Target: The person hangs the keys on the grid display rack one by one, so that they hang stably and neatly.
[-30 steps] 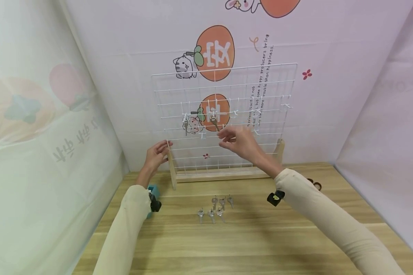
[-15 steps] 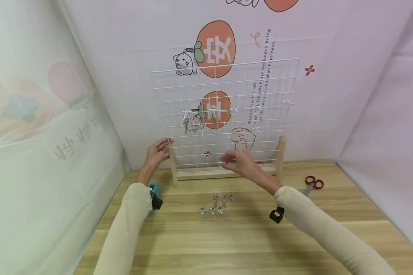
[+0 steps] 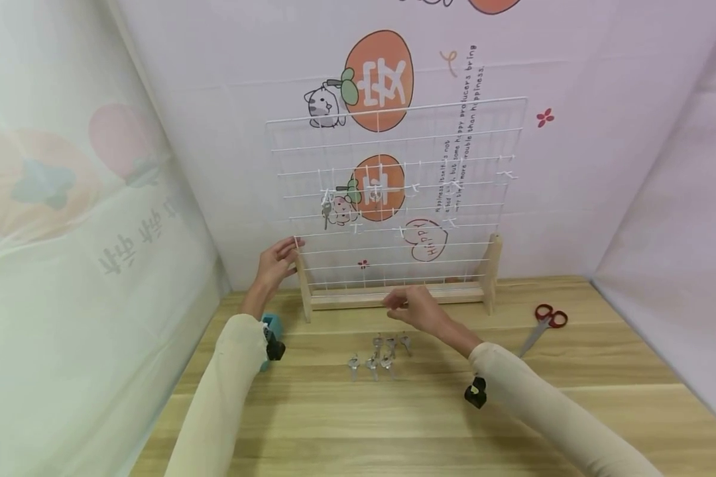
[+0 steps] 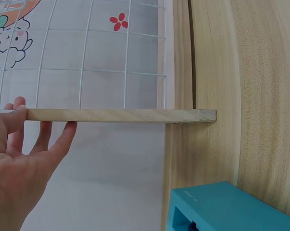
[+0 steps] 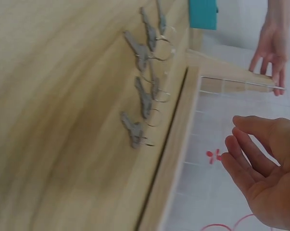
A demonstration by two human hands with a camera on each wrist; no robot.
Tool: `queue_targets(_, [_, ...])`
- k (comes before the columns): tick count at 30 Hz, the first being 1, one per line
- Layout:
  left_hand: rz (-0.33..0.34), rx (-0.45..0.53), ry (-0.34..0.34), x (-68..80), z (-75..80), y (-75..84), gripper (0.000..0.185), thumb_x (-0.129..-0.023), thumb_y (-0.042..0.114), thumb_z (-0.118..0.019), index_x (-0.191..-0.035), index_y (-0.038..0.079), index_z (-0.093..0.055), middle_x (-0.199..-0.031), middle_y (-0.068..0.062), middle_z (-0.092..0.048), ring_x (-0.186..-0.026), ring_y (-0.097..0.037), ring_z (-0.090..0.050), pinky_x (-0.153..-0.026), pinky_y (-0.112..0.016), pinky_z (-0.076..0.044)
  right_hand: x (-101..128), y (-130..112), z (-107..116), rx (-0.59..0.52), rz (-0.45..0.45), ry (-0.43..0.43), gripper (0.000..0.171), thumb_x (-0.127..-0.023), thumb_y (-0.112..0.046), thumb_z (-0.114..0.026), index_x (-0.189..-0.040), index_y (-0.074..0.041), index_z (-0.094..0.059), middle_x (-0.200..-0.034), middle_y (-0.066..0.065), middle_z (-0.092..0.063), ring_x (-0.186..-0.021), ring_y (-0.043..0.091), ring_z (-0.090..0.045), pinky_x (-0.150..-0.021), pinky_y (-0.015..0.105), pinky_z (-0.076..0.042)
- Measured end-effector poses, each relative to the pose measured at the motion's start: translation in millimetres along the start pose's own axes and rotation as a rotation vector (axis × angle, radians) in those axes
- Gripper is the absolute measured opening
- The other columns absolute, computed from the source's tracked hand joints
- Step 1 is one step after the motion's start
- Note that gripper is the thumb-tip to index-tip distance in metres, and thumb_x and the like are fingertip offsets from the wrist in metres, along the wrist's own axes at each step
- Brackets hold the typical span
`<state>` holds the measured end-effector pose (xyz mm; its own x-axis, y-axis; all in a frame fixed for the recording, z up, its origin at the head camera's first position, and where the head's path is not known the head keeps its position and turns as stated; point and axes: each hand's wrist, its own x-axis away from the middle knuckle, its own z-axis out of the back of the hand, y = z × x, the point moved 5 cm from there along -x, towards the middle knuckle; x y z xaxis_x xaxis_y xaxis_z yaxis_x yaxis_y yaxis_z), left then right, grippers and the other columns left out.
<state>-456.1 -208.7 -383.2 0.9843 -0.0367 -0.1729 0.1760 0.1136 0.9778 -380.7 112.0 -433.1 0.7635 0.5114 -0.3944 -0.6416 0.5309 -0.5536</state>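
Observation:
My left hand [image 3: 274,265] grips the wooden side post [image 4: 120,115] of a white wire grid rack, thumb on one face and fingers on the other. My right hand [image 3: 419,310] holds nothing; its fingers are loosely bent in front of the rack's wooden base bar [image 3: 349,302], just beyond the keys on the table. Several silver keys [image 5: 137,50] with thin rings lie there in two rows. On the grid's hooks hang two more keys, one at the left [image 3: 326,213] and another [image 3: 377,196] over the orange print.
Behind my left wrist stands a teal tape dispenser-like block [image 4: 226,207]. Red-handled scissors [image 3: 543,324] lie on the right of the table. White hooks [image 3: 450,222] stick out from the grid. A printed cloth [image 3: 573,199] hangs behind the rack.
My right hand has let go of a key, now hanging on a hook, and has come down towards the keys on the table. The left hand stays on the post.

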Motion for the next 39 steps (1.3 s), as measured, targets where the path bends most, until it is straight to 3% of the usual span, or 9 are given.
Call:
queue_targets(10, [-0.006,-0.021,0.013,-1.5,-2.4,2.6,0.042,-0.108,0.003,-0.052,-0.151,0.004,-0.052,-0.150,-0.014,-0.058,-0.142,-0.031,-0.049,-0.109,-0.057,-0.047,8.1,15.7,-29.6,-0.004,-0.046,-0.081,0.019,-0.087,0.004,-0.080,-0.106,0.002,-0.076,-0.102,0.014,-0.077,-0.089,0.022,-0.072,-0.083,0.034,-0.062])
queue_targets(18, [-0.004,0.000,0.004,-1.6,-4.3,2.4,0.043,-0.108,0.001,-0.052,-0.151,0.003,-0.052,-0.150,-0.015,-0.057,-0.143,-0.032,-0.048,-0.110,-0.059,-0.045,9.0,24.1,-48.4,0.023,-0.078,-0.098,0.014,-0.090,-0.002,-0.080,-0.103,-0.002,-0.079,-0.100,0.009,-0.078,-0.092,0.021,-0.073,-0.083,0.037,-0.062])
queue_targets(23, [-0.004,-0.004,0.001,-1.1,-4.0,1.9,0.043,-0.108,0.001,-0.051,-0.151,0.004,-0.052,-0.151,-0.014,-0.057,-0.143,-0.033,-0.048,-0.110,-0.059,-0.045,8.8,26.8,-57.0,0.052,-0.127,-0.134,0.012,-0.090,0.000,-0.078,-0.101,-0.004,-0.080,-0.099,0.007,-0.079,-0.087,0.017,-0.072,-0.078,0.032,-0.061])
queue_targets(31, [-0.006,-0.006,0.005,-1.4,-3.4,1.5,0.043,-0.108,0.001,-0.052,-0.151,0.004,-0.051,-0.151,-0.014,-0.057,-0.144,-0.034,-0.047,-0.110,-0.058,-0.046,8.2,23.2,-62.5,0.147,-0.114,-0.151,0.007,-0.089,-0.003,-0.081,-0.090,-0.009,-0.081,-0.091,0.002,-0.079,-0.082,0.012,-0.069,-0.077,0.034,-0.060])
queue_targets(39, [-0.006,0.003,0.008,0.1,-1.0,1.0,0.043,-0.108,0.001,-0.051,-0.151,0.001,-0.050,-0.150,-0.015,-0.057,-0.144,-0.035,-0.047,-0.110,-0.059,-0.045,5.4,20.5,-58.2,0.057,-0.119,-0.125,0.010,-0.093,0.000,-0.076,-0.094,-0.009,-0.079,-0.092,0.003,-0.079,-0.084,0.012,-0.072,-0.078,0.030,-0.061])
